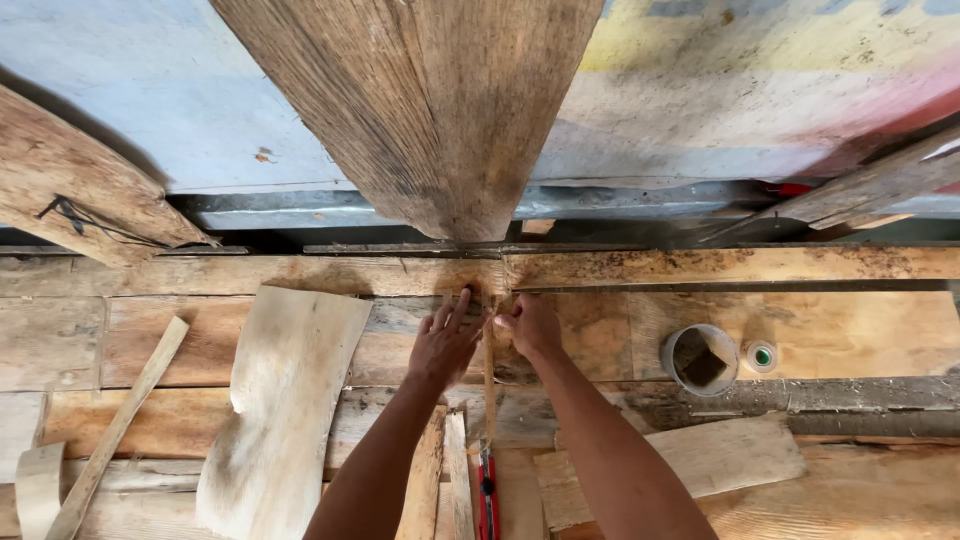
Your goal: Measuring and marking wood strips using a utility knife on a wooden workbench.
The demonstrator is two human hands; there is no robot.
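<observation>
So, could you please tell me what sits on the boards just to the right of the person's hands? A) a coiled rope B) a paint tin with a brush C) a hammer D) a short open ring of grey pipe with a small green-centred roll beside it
D: right of the right hand, a grey pipe ring stands open-end up, with a small roll next to it.

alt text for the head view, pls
Two bare hands, left hand and right hand, press a thin wooden strip against a plank workbench. A wide weathered board rises ahead; a short pipe section sits to the right.
</observation>
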